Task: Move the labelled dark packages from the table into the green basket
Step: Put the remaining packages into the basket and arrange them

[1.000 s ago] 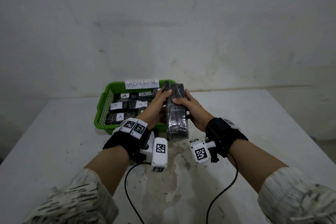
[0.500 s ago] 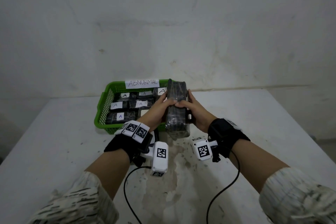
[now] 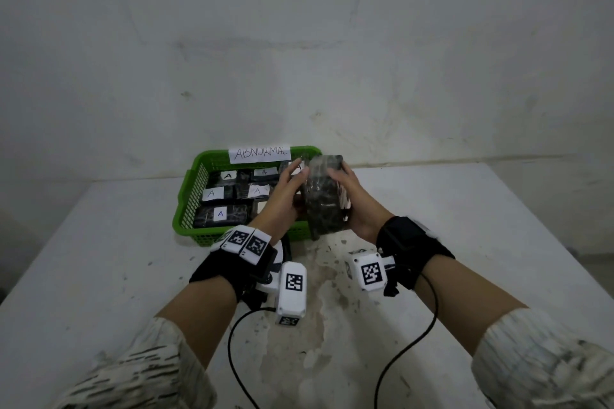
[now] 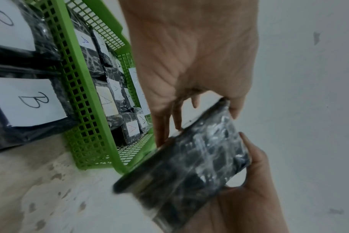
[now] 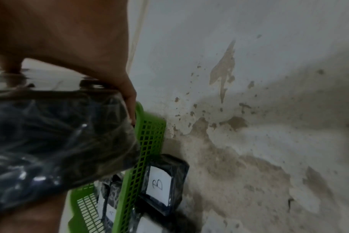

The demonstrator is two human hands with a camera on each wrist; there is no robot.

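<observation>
Both hands hold one dark plastic-wrapped package (image 3: 324, 201) above the right front corner of the green basket (image 3: 196, 176). My left hand (image 3: 287, 191) grips its left side, fingers along one face and thumb on the far edge. My right hand (image 3: 352, 199) curls round its right side. No label shows on the faces in view. The left wrist view has the package (image 4: 189, 165) tilted over the basket rim (image 4: 84, 94). It looks blurred in the right wrist view (image 5: 50, 141). Several dark packages labelled A (image 3: 221, 213) lie inside the basket.
A paper sign reading ABNORMAL (image 3: 259, 153) hangs on the basket's back wall. Dark packages labelled B (image 4: 30, 102) (image 5: 159, 182) lie on the table against the basket's near wall, under my left wrist. The white table (image 3: 465, 226) is stained in front; a wall stands close behind.
The held package has turned from standing on edge to showing a broad face, and tipped left toward the basket. Both hands shifted with it; my left fingers now stretch further along it.
</observation>
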